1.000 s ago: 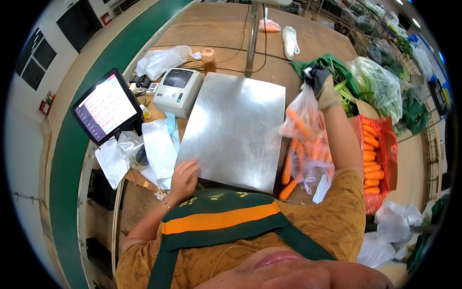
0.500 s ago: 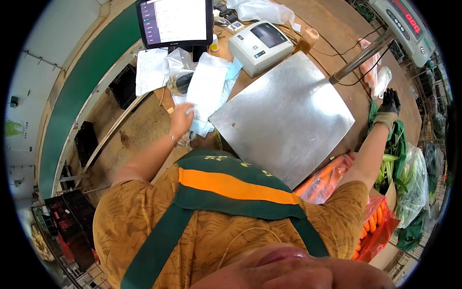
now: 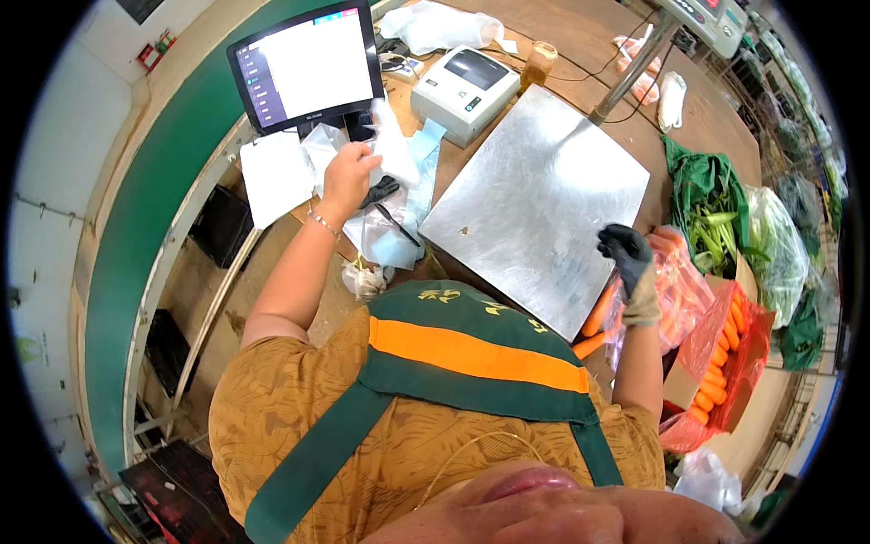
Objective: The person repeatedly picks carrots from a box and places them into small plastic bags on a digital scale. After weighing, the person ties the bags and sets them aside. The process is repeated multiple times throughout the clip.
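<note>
My bare left hand (image 3: 346, 179) is raised below the touchscreen monitor (image 3: 308, 68), its fingers curled in by a white sheet or bag (image 3: 396, 156); what they hold, if anything, is hidden. Under that hand lie a black glove (image 3: 381, 190), crumpled clear plastic and a pale blue sheet (image 3: 424, 150). My right hand (image 3: 627, 263), in a black-and-tan glove, hovers at the right corner of the steel scale plate (image 3: 544, 199). Its fingers are loosely bent and slightly apart, with nothing seen in them. Just beside it is a clear bag of carrots (image 3: 672, 290).
A label printer (image 3: 464, 95) and an amber jar (image 3: 539, 65) stand behind the plate. The scale's post (image 3: 634, 72) rises at its far corner. On the right are a green bag of leafy vegetables (image 3: 711, 222) and a red-lined box of carrots (image 3: 718, 372). Papers (image 3: 272, 177) lie left.
My left hand has risen toward the monitor. My right hand has drawn back from the green bag to the plate's corner. The black glove now shows, and the screen's content differs.
</note>
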{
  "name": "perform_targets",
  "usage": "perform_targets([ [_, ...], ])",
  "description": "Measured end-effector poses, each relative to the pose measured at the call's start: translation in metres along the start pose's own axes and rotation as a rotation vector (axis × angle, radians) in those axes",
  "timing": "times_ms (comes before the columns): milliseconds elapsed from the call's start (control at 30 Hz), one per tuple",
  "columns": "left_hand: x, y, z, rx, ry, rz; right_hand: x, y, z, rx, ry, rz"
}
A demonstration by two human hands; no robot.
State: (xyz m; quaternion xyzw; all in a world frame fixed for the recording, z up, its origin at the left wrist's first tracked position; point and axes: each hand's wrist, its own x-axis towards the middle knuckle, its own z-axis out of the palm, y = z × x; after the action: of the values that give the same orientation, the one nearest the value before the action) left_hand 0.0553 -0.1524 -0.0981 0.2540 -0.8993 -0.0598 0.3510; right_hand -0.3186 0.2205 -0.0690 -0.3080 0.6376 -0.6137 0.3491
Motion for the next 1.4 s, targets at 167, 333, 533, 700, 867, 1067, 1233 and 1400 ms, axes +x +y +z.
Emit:
perform_targets([
  [167,-0.008,0.027,-0.053,-0.183,0.083,0.259,0.027,-0.046,0.147,-0.346,-0.272,-0.215],
  [333,-0.016,0.032,-0.074,-0.383,0.268,-0.002,0.048,-0.016,0.222,-0.24,-0.656,-0.033],
  [533,-0.016,0.001,-0.07,-0.715,0.462,-0.423,-0.001,-0.018,0.237,0.051,-0.177,0.07],
  [700,0.01,-0.006,-0.06,-0.632,0.55,-0.521,-0.037,-0.028,0.273,-0.22,-0.826,0.158],
  [867,0.035,0.005,-0.065,-0.681,0.506,-0.483,-0.027,-0.01,0.309,-0.276,-0.703,0.01],
  [1067,0.028,-0.002,-0.064,-0.79,0.408,-0.269,-0.003,0.001,0.315,0.169,-0.398,-0.097],
  [1233,0.017,-0.022,-0.067,-1.138,0.353,-0.458,0.004,0.017,0.308,0.085,-0.303,0.29],
  [1400,0.03,-0.001,-0.076,-1.307,0.442,-0.491,-0.011,0.012,0.337,0.144,-0.55,0.288],
])
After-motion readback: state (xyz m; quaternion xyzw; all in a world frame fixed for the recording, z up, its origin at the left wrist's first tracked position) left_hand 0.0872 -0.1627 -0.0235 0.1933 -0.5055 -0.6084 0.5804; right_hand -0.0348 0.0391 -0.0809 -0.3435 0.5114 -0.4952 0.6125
